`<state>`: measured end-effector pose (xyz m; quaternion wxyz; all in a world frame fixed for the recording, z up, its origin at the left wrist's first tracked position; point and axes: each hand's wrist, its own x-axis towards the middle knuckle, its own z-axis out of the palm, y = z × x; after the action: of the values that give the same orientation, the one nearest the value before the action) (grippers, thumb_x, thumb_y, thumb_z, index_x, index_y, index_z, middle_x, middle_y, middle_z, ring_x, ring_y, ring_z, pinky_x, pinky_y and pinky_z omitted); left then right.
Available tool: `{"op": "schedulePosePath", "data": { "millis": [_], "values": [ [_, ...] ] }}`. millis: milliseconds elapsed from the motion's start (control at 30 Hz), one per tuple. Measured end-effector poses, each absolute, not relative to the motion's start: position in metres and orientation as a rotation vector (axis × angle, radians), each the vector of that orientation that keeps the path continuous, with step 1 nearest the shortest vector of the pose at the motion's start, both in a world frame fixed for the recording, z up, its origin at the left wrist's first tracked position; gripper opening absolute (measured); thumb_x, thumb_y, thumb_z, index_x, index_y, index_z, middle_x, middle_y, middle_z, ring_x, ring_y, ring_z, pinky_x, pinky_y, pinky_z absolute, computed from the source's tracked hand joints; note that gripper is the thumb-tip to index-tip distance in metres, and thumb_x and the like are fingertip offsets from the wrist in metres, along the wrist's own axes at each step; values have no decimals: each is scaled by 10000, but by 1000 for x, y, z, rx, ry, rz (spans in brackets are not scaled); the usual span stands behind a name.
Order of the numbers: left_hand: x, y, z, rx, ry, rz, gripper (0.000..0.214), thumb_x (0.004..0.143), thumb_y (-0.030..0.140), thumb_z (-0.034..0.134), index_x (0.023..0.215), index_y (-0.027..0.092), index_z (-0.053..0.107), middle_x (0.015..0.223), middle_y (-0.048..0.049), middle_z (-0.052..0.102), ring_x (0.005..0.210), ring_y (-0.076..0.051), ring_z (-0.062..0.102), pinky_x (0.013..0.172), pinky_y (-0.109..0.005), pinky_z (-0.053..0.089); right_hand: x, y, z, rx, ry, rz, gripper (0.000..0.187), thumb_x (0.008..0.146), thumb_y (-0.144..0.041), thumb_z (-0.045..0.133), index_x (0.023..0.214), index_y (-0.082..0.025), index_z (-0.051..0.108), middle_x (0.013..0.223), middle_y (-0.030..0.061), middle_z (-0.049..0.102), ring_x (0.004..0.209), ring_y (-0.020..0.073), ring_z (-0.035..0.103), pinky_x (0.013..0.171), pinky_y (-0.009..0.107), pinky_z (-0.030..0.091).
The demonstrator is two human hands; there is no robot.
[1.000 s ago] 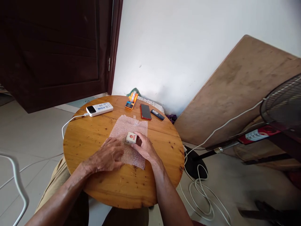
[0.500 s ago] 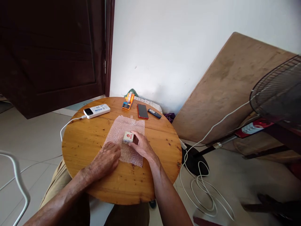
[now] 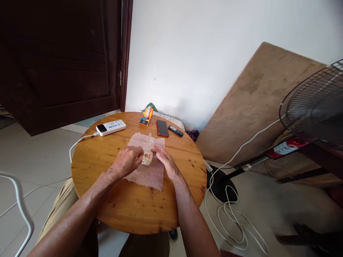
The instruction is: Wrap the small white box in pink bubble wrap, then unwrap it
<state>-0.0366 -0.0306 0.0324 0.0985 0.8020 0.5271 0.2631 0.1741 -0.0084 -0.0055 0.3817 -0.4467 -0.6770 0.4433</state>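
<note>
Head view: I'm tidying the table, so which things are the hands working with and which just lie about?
In hand: small box, between left hand and right hand; bubble wrap under it.
Lying about: power bank, tape dispenser, red phone, dark handset, fan.

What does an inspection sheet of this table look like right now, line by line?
Surface: round wooden table, bubble wrap spread flat mid-table.
Job's things: small box on the bubble wrap.
Clutter: power bank, tape dispenser, red phone, dark handset at far edge.
Hands: left hand curled, fingertips on the box; right hand flat, beside it.
Cables: white cable off power bank; coiled white cord on floor.
Surroundings: fan, leaning wooden board, dark door.
</note>
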Motion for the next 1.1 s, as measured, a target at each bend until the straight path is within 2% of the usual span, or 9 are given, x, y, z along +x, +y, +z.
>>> {"op": "schedulePosePath", "data": {
  "millis": [133, 233, 300, 500, 667, 767, 833, 933, 1100],
  "values": [
    [-36, -23, 7, 2362, 1527, 1021, 144, 841, 168, 520, 877, 195, 657, 924, -65, 702, 920, -214, 639, 868, -344, 483, 177, -10, 1, -1134, -1764, 1091, 566, 875, -625, 486, 1275, -235, 572, 1334, 83, 600, 1247, 259, 549, 1029, 410, 438],
    [-38, -21, -16, 2371, 1485, 1082, 265, 839, 253, 580, 1080, 175, 654, 1245, -134, 626, 1147, -276, 584, 978, -415, 466, 175, -14, 5, -1113, -1851, 983, 417, 833, -578, 599, 1076, -248, 677, 1351, 69, 579, 1271, 265, 524, 1046, 420, 412],
    [-38, -19, -24, 2375, 1451, 1050, 318, 843, 254, 583, 1146, 175, 635, 1293, -140, 605, 1190, -284, 568, 1008, -429, 457, 173, -18, 8, -1101, -1950, 874, 270, 808, -486, 675, 917, -241, 707, 1378, 64, 548, 1299, 262, 494, 1082, 431, 365],
    [-36, -16, -23, 2292, 1408, 873, 378, 807, 150, 595, 1181, 204, 609, 1119, -85, 705, 1041, -258, 654, 937, -405, 502, 172, -25, 17, -1042, -2275, 525, 78, 743, -292, 764, 768, -234, 718, 1394, 74, 508, 1291, 291, 463, 1071, 466, 342],
    [-34, -17, -19, 2229, 1427, 866, 405, 796, 139, 606, 1196, 206, 600, 1130, -79, 704, 1072, -264, 646, 956, -409, 492, 164, -39, 26, -927, -2341, 576, 54, 801, -259, 701, 764, -219, 702, 924, 44, 647, 856, 177, 619, 798, 307, 474],
    [-34, -18, -16, 2205, 1445, 853, 397, 799, 140, 602, 1188, 218, 606, 1140, -72, 702, 1086, -259, 640, 969, -406, 487, 157, -49, 28, -1033, -2557, 633, 151, 747, -285, 748, 874, -219, 701, 883, 25, 668, 775, 168, 605, 709, 280, 448],
    [-34, -18, -14, 2196, 1465, 843, 386, 802, 151, 605, 1181, 224, 612, 1139, -71, 701, 1088, -257, 638, 972, -403, 485, 152, -52, 27, -1138, -2678, 537, 188, 703, -263, 763, 869, -214, 692, 888, 29, 672, 801, 187, 597, 714, 289, 425],
    [-35, -17, -16, 2204, 1475, 841, 388, 799, 156, 609, 1182, 222, 615, 1123, -71, 705, 1070, -254, 640, 960, -398, 489, 148, -52, 21, -1157, -2745, 396, 72, 726, -139, 666, 749, -206, 676, 860, 25, 664, 804, 178, 586, 761, 302, 404],
    [-37, -16, -19, 2246, 1416, 942, 328, 837, 205, 596, 1163, 200, 637, 1099, -93, 710, 1023, -252, 650, 924, -393, 495, 149, -47, 17, -1078, -2583, 420, 204, 739, -25, 541, 685, -203, 626, 810, 16, 672, 781, 156, 590, 776, 290, 414]
  ]
}}
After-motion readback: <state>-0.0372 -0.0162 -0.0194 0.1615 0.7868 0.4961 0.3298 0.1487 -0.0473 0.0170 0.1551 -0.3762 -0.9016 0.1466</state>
